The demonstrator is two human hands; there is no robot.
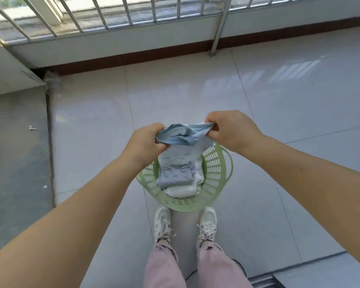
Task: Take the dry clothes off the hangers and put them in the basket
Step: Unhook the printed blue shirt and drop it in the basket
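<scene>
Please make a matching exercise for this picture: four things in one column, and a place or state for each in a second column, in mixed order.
Things:
1. light blue garment
2. green basket
3. grey folded cloth
4. white sneakers

Places or states:
A. on the floor tiles, just ahead of the feet
B. held by both hands
C. lying inside the basket
D. worn on the feet

Pairs: 1-B, 2-A, 3-C, 4-D

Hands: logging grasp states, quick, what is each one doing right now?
Left hand: grips one end of the blue garment.
Right hand: pinches the garment's other end.
</scene>
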